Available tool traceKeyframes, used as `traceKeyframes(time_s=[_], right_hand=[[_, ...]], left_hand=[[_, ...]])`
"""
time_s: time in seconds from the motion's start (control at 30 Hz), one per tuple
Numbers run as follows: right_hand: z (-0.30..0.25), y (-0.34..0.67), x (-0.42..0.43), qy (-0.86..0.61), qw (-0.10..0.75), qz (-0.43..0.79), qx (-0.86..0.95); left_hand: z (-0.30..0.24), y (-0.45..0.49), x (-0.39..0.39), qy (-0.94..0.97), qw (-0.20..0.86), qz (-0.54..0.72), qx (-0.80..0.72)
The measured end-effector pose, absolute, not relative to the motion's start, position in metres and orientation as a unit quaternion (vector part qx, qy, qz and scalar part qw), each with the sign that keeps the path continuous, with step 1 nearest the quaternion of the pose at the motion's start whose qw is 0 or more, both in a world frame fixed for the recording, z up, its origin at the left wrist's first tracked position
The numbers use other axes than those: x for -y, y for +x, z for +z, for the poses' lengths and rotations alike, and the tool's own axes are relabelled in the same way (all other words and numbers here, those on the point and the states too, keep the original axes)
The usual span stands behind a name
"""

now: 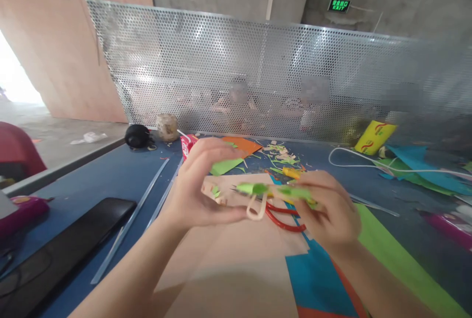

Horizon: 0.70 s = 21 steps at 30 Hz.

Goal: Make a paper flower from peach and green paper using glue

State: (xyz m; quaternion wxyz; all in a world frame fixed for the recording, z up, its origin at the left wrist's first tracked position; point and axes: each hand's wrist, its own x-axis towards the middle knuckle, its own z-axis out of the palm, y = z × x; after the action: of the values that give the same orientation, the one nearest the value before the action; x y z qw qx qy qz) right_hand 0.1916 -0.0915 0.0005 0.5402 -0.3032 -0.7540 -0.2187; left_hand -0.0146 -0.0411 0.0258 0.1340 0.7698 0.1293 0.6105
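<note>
Chair (16, 148), red, stood at the far left, beyond the edge of the blue desk (88, 170). On that side of the desk lay a purple packet (24, 214) and, just beside it, a long black case (73, 254) with a dark cord on it. A clear strip (131, 220) slanted past the case, and farther back sat a black round object (137, 136), a jar (167, 127) and a red drink carton (187, 145) with a white straw. The left hand (188, 195) was held over a pale sheet (228, 278), its fingers curved and well apart from the thumb, whose tip met a pale loop (257, 208); whether it pressed on the loop could not be told. Behind it lay an orange sheet (245, 144). The loop hung near the middle, at the lower edge of the blurred green paper (295, 191), above the pale sheet. Scissors (285, 226) with red handles showed just below the green paper, and scraps (280, 155) were strewn farther back. The fingers of the right hand (332, 207) were closed on the green paper. Rightward were a blue sheet (319, 276), a large green sheet (398, 259), a yellow packet (375, 137) near the metal panel (221, 52), and a white cable (405, 167) crossing some blue paper (424, 163)
</note>
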Motion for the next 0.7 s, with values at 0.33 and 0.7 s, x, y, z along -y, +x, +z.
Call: traceKeyframes(time_s=[0.33, 0.7], right_hand=[[0.009, 0.194, 0.107, -0.267, 0.501, -0.287, 0.772], [0.009, 0.195, 0.106, -0.281, 0.496, -0.260, 0.779]], left_hand=[[0.025, -0.017, 0.058, 0.810, -0.052, 0.583, -0.030], [0.030, -0.011, 0.059, 0.820, -0.058, 0.569, -0.035]])
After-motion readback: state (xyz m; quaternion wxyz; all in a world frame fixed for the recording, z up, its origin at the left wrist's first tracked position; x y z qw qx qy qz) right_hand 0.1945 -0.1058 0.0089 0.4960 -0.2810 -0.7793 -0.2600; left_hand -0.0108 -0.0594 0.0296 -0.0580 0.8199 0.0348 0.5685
